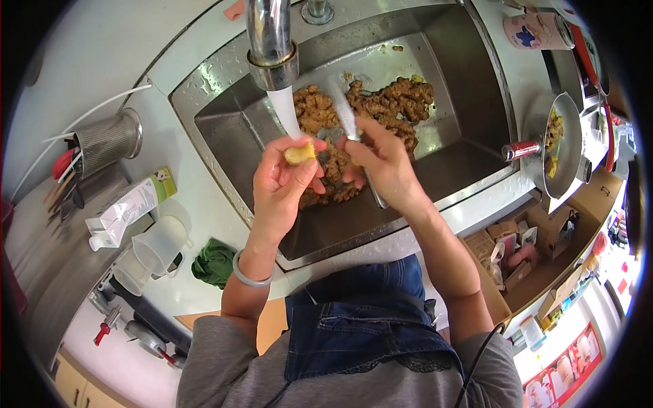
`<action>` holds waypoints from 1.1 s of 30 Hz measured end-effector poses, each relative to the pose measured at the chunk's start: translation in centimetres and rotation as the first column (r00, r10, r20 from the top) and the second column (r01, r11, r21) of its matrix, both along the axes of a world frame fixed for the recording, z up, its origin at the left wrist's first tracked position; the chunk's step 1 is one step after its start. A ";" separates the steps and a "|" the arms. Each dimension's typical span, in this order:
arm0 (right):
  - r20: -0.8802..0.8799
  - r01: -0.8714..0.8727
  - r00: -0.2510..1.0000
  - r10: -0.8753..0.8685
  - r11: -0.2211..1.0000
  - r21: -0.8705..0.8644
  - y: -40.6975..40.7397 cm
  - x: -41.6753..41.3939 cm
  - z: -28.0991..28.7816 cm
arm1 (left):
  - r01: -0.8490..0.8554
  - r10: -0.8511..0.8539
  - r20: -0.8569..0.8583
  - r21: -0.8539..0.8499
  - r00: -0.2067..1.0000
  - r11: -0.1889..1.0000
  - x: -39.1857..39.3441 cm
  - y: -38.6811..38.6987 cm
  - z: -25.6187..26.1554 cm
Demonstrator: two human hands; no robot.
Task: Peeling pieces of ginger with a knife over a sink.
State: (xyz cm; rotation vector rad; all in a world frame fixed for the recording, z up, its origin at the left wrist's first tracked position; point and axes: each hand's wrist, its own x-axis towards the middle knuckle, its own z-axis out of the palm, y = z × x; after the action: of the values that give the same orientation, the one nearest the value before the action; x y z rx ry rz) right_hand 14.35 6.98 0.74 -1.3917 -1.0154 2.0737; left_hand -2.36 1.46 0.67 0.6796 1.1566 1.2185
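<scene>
Between the thumb and fingers of my left hand (283, 186) is a small peeled piece of ginger (299, 154), yellow at its cut end. Water runs from the faucet (273, 61) onto these fingers. My right hand (385, 163) grips a knife (346, 115), its blurred blade pointing away from me and its handle end showing below the palm. Both hands are over the stainless steel sink (449, 112). Unpeeled ginger roots (393, 104) lie heaped on the sink floor, partly hidden behind my hands.
Left of the sink are a perforated metal utensil holder (109, 135), a carton (132, 206), a plastic measuring jug (160, 245) and a green cloth (214, 262). On the right stand a metal bowl (538, 122) containing ginger pieces, a red can (521, 150) and a pink can (538, 31).
</scene>
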 end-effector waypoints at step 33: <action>0.532 0.190 0.197 -0.823 0.565 0.803 -1.5 22.3 5.7 | 0.234 -0.380 -0.840 -0.309 0.388 0.922 -1.0 -0.4 -15.7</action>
State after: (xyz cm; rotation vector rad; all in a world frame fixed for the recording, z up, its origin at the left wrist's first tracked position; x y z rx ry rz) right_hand 36.64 5.50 6.39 -2.0797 -1.0839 0.2058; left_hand -3.37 1.01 -15.00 1.4646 1.8512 0.3501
